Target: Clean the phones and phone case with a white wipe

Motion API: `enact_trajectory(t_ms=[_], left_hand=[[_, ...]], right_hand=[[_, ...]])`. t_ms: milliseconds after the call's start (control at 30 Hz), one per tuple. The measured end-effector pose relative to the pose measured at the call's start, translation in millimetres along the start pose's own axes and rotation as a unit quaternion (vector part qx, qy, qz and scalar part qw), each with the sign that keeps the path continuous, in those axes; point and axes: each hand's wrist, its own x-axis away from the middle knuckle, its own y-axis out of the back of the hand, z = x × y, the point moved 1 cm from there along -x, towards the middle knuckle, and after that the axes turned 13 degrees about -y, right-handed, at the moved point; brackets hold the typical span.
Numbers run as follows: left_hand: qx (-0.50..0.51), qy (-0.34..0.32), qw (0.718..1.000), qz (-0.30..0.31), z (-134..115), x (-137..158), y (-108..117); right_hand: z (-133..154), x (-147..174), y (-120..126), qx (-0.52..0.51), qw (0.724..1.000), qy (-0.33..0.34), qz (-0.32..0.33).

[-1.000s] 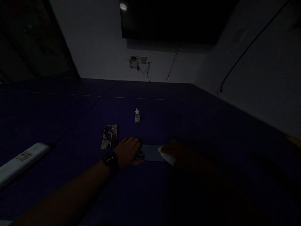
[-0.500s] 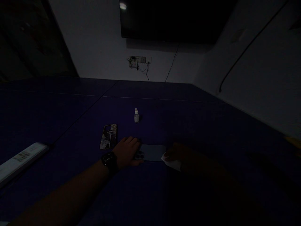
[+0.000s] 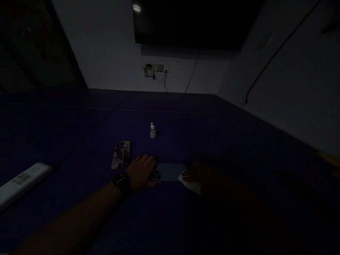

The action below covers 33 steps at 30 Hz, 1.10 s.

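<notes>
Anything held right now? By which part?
Right hand: white cloth or tissue, by its upper part. Left hand spans the phone at its camera end; grip unclear.

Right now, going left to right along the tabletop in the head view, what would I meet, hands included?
White strip → phone case → left hand → phone → white cloth held in the right hand.

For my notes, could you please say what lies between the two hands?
The head view shows the phone there; the right hand holds a white cloth at its end.
</notes>
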Motion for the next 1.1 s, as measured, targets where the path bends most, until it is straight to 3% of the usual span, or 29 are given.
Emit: enact_trajectory(t_ms=[200,400,567,767,967,1100], left_hand=[[0.001,0.007,1.0,0.003,0.0,-0.6,1.1],[0.006,0.003,1.0,0.007,-0.6,-0.7,2.8],[0.008,0.004,1.0,0.008,0.5,-1.0,0.6],[0.01,0.005,1.0,0.016,-0.4,-1.7,3.7],[0.005,0.009,1.0,0.01,-1.3,-1.2,4.1],[0.002,0.004,1.0,0.004,-0.6,-0.5,1.7]], right_hand=[[-0.1,0.6,1.9,0.006,0.998,-0.059,0.021],[2.9,-1.6,0.1,-0.025,0.999,-0.004,0.037],[1.3,-1.6,0.5,0.015,0.997,-0.071,0.023],[3.9,1.2,4.8,-0.009,0.999,-0.005,0.034],[3.0,-4.5,-0.4,0.025,0.998,-0.059,0.024],[1.8,-2.4,4.5,0.006,0.999,-0.027,0.041]])
